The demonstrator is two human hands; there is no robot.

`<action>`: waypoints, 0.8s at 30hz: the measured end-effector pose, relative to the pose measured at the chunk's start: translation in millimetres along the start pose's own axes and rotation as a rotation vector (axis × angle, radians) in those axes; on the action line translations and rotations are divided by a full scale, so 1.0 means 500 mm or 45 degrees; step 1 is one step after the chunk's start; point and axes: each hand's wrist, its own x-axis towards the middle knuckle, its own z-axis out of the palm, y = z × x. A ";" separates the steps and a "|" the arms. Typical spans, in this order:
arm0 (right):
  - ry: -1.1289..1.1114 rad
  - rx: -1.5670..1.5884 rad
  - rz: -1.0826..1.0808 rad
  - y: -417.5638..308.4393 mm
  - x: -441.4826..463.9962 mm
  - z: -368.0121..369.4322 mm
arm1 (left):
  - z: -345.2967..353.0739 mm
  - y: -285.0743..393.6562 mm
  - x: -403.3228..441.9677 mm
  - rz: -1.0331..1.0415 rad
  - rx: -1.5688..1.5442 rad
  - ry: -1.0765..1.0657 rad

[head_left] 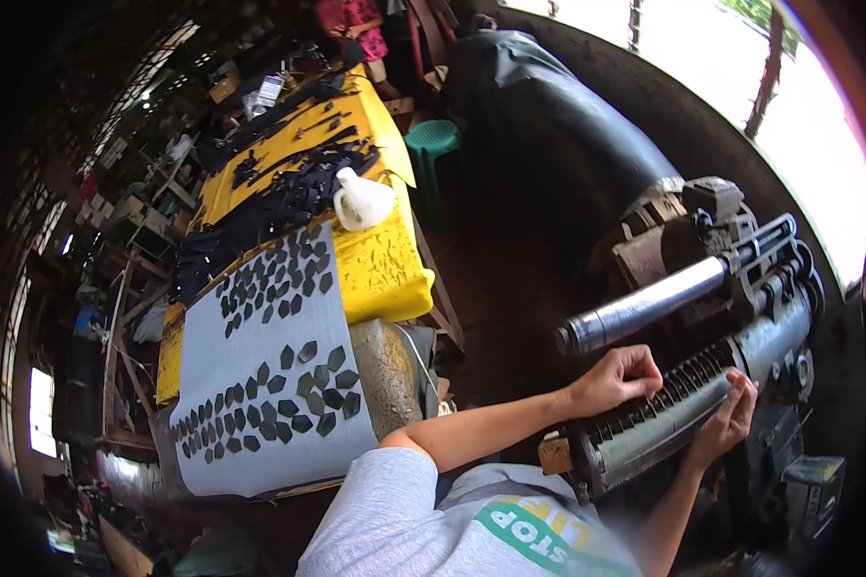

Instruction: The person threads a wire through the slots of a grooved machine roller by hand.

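Note:
My left hand (614, 381) is held over a machine bed, its fingers curled together. Anything between them is too small or hidden to make out. Below it runs a row of dark, comb-like slots (674, 389) along the metal machine (775, 337). On the near side of that row, my right hand (725, 423) has its thumb and fingertips pressed together beside the pale metal edge (645, 450). What they hold, if anything, cannot be seen. A shiny steel roller (645, 306) lies beyond my left hand, parallel to the slots.
At left, a grey sheet (250, 356) bears several dark five-sided pieces (304, 385). Behind it, a yellow cloth (394, 260) carries a white jug (363, 200) and black strips (279, 183). A green stool (433, 137), a dark cover (558, 115) and another person (361, 24) are farther back.

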 end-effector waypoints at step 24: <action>-0.003 0.021 0.024 -0.001 -0.006 0.000 | -0.139 -0.050 -0.094 -0.146 -0.018 0.620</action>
